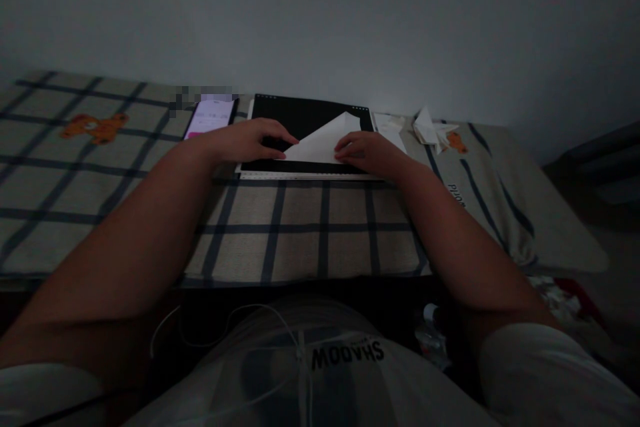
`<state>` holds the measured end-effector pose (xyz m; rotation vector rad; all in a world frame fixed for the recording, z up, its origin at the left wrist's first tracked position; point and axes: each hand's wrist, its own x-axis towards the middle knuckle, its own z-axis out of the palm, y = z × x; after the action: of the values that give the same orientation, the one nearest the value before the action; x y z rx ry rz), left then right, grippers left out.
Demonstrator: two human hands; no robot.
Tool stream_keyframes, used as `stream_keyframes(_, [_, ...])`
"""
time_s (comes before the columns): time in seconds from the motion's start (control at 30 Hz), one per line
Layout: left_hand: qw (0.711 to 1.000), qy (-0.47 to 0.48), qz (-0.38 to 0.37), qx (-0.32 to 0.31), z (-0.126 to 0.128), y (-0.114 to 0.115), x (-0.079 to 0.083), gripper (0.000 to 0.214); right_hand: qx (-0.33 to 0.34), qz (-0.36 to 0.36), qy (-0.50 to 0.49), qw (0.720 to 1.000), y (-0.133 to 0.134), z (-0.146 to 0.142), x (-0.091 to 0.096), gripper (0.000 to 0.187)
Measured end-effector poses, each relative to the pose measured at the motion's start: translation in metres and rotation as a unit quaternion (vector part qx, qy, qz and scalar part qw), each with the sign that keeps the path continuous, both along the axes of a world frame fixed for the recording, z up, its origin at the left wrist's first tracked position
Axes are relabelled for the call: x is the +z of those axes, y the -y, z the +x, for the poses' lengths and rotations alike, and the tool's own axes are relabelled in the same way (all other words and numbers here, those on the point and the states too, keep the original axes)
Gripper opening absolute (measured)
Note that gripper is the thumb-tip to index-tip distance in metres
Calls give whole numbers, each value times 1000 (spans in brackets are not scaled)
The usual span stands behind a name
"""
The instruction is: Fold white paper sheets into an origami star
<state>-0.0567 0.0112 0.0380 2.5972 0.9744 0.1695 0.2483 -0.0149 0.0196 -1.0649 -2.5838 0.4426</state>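
Observation:
A sheet of white paper (324, 137), folded to a long point on the left, lies on a black board or pad cover (285, 119). My left hand (255, 139) has its thumb and fingertips at the paper's left point, holding it. At the paper's right side, my right hand (364, 151) grips the lower edge with bent fingers, partly covering it. Whitish sheets show beneath the black cover along its front edge.
Left of the cover lies a phone (213, 113) with its screen lit. A folded paper figure (431, 129) and other white paper (390, 125) are to the right. A checked cloth (300, 227) covers the table against the wall. A bottle (431, 333) stands below.

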Motion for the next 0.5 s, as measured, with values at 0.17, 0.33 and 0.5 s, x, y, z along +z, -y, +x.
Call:
stream_keyframes(0.17, [995, -13, 95, 7, 12, 14, 4, 46, 2, 6, 3, 1000, -1, 0, 0, 20])
stream_keyframes(0.33, [984, -43, 173, 27, 57, 53, -3, 42, 10, 21, 2, 1000, 0, -1, 1, 22])
stream_keyframes(0.5, [972, -90, 209, 62, 84, 77, -17, 52, -3, 35, 10, 999, 0, -1, -1, 22])
